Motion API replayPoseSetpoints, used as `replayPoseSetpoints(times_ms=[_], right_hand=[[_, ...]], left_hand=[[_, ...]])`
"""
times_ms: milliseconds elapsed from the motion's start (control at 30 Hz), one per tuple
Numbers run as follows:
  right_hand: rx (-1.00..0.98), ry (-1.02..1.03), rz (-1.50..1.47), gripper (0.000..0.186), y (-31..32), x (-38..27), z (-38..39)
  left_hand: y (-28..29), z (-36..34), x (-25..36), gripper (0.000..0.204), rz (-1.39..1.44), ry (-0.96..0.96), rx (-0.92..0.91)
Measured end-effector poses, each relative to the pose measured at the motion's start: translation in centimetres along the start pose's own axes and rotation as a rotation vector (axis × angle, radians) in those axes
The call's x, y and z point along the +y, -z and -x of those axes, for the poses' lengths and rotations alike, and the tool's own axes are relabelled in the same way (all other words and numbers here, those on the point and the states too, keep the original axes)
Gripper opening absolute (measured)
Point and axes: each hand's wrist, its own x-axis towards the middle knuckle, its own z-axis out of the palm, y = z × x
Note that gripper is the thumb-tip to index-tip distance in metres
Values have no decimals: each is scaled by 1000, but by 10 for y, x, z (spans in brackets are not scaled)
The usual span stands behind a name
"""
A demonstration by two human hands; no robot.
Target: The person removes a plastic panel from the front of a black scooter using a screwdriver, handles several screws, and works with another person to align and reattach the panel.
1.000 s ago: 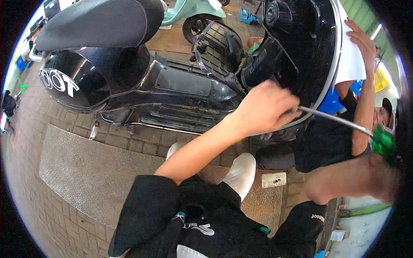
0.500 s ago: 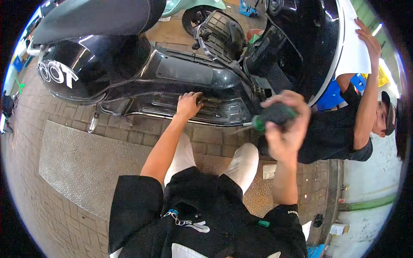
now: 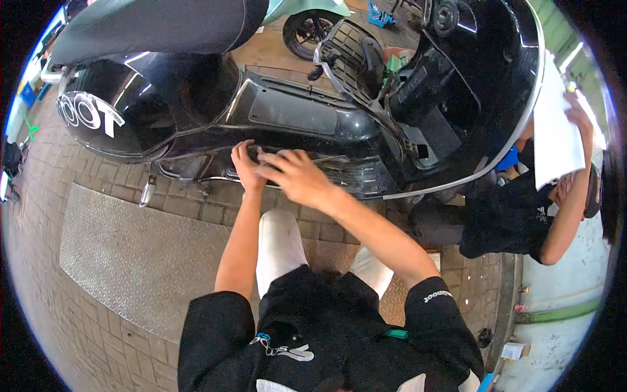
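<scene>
My left hand (image 3: 248, 166) and my right hand (image 3: 297, 176) meet at the near footboard (image 3: 359, 179) of a black scooter (image 3: 196, 91). Their fingers are curled close together around something small that I cannot make out, as the fingertips overlap and hide it. A thin metal rod (image 3: 330, 159) shows on the footboard just right of my right hand; its ends are unclear. A detached grid-backed panel (image 3: 343, 55) leans by the open front section (image 3: 424, 130), which shows a dark cavity.
A co-worker's hand (image 3: 576, 117) holds a white sheet (image 3: 558, 147) against the scooter's right end. Metal plates (image 3: 137, 255) lie on the paved floor below. A mint scooter (image 3: 307, 13), a blue item (image 3: 379, 16) and a pale wall (image 3: 558, 307) are around.
My right hand has swung left from the front section to meet my left hand at the footboard; the green-handled tool it held is out of sight. The co-worker's sheet and hand have shifted right and down.
</scene>
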Motion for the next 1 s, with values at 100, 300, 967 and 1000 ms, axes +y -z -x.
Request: replayPoseSetpoints(times_ms=[100, 300, 967, 1000], right_hand=[[100, 35, -65, 43, -21, -27, -57], [204, -22, -140, 46, -64, -18, -113], [51, -34, -375, 24, -26, -66, -56], [201, -51, -654, 21, -24, -58, -23]], left_hand=[[0, 8, -46, 30, 927, 373, 114], [-6, 18, -37, 28, 488, 435, 273], [12, 1, 17, 27, -644, 300, 0], [7, 2, 21, 27, -619, 281, -14]])
